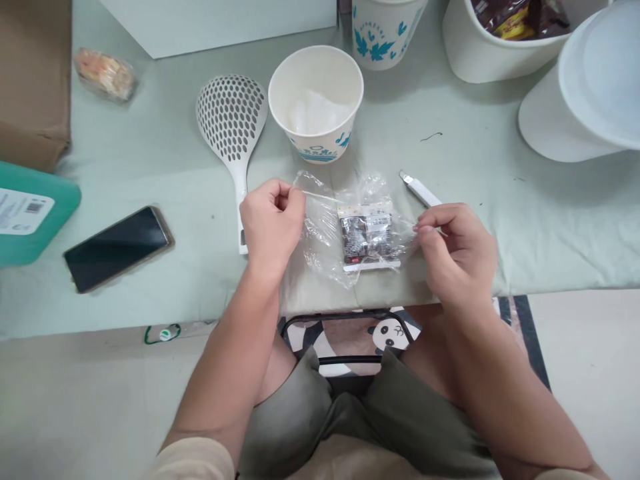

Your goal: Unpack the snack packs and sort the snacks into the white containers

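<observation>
A clear plastic bag [320, 233] is stretched between my two hands over the cloth-covered table. My left hand [275, 223] is closed, pinching the bag's left edge between thumb and fingers. On the other side, my right hand [457, 250] pinches the right end of the plastic. Within or under the clear film lies a small dark printed packet [367, 233]; which of the two I cannot tell. A white peeler-like tool [420, 190] lies just beyond my right hand. The handle of a white slotted skimmer [233, 120] passes beside my left hand.
A paper tub [316, 143] with white contents stands just beyond the bag. Farther back are another printed tub [387, 40], a white bin [465, 53] of wrapped packets and a lidded white container [545, 120]. At left lie a phone [120, 247], a green jug [50, 207] and a wrapped snack [105, 75].
</observation>
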`<state>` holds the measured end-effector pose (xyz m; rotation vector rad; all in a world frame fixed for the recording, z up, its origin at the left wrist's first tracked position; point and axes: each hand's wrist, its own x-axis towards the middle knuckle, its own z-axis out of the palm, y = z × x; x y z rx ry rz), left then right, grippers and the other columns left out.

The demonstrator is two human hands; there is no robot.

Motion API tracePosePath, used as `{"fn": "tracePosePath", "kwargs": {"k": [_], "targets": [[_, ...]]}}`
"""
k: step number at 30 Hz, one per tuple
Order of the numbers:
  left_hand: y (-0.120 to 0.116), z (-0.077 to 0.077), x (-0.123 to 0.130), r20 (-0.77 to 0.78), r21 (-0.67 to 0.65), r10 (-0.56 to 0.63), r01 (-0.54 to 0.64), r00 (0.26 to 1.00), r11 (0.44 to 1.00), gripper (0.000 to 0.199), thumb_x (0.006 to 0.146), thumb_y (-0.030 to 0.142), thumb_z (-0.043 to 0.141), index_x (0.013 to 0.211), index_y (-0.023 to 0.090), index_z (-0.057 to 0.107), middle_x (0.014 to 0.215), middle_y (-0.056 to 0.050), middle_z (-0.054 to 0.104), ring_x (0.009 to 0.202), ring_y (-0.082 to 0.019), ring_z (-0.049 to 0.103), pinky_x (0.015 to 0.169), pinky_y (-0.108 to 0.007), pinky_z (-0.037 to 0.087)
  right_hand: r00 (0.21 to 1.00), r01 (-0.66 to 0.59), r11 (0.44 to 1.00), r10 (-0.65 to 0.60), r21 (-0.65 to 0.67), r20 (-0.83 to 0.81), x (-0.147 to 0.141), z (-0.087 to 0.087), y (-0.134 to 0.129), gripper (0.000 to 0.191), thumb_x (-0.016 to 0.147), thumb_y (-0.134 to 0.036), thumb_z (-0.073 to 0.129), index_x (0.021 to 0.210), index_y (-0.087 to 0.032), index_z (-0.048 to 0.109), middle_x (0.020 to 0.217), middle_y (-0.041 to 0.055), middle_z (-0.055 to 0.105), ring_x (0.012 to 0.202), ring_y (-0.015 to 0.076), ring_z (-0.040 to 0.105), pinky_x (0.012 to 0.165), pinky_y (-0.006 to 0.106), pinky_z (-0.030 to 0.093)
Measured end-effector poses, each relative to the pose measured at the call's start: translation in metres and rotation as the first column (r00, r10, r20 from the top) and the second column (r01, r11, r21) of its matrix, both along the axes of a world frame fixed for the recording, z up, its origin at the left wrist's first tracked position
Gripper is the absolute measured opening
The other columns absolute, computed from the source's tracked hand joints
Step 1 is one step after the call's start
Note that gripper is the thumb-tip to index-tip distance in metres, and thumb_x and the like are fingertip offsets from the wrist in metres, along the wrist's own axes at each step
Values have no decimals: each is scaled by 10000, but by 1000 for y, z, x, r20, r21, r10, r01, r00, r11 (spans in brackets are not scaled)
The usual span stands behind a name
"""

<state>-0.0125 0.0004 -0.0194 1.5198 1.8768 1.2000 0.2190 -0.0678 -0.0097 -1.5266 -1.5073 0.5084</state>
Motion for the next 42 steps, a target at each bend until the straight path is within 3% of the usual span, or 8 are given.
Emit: {"fn": "tracePosePath", "kwargs": {"k": [5,9,11,14,20,28,35,42], "targets": [[-6,4,0,-9,152,-11,12,1000,988,206,832,207,702,752,252,517,491,101,421,446,-94,368,497,-292,331,992,73,986,-87,149,91,4,-1,-2,220,780,-69,537,857,-251,635,888,43,683,796,189,650,627,329,489],[-17,28,11,-90,225,-403,413,911,883,333,867,238,653,617,228,433,489,69,402,447,-85,343,460,-282,297,973,-175,942,121,286,198,2,3,-6,311,764,-43,542,929,-278,660,896,38,728,734,197,666,573,339,476],[-20,37,18,-105,149,-610,618,786,771,304,854,194,639,591,215,489,490,63,463,447,-80,379,470,-274,319,928,-326,927,276,186,249,0,3,-9,376,770,-50,545,1033,-284,678,1030,41,774,792,202,713,583,332,508],[-22,38,25,-104,44,-717,724,689,688,201,858,166,613,661,210,614,573,44,600,523,-99,515,548,-268,417,873,-407,912,373,48,315,0,0,-12,464,777,-31,508,1121,-284,688,1046,12,794,807,177,735,585,299,507],[-17,18,21,-223,0,-656,673,721,739,158,888,148,576,950,204,710,969,-44,771,914,-193,713,835,-323,561,912,-341,932,296,124,282,9,1,-10,309,764,-2,508,816,-264,661,828,-5,717,684,152,667,582,305,481],[-11,5,20,-292,15,-616,648,731,762,255,870,114,617,1084,205,721,1356,-105,720,1334,-290,632,1150,-492,509,974,-154,971,118,183,194,16,2,-9,256,713,-2,478,715,-251,541,750,0,637,649,169,610,589,341,440],[-10,-5,16,-334,-13,-589,622,736,783,342,879,150,667,1209,230,710,1567,-126,559,1486,-340,503,1241,-581,421,978,-113,971,72,210,195,21,-1,-9,230,714,-21,469,703,-242,535,693,2,577,590,153,528,520,329,353],[-10,1,19,-395,-166,-563,547,726,821,452,915,189,622,1366,183,636,1608,-151,495,1527,-345,459,1280,-533,398,981,-83,955,27,286,194,25,1,-10,228,682,-27,450,651,-243,516,612,-5,522,520,162,480,489,320,303]]}}
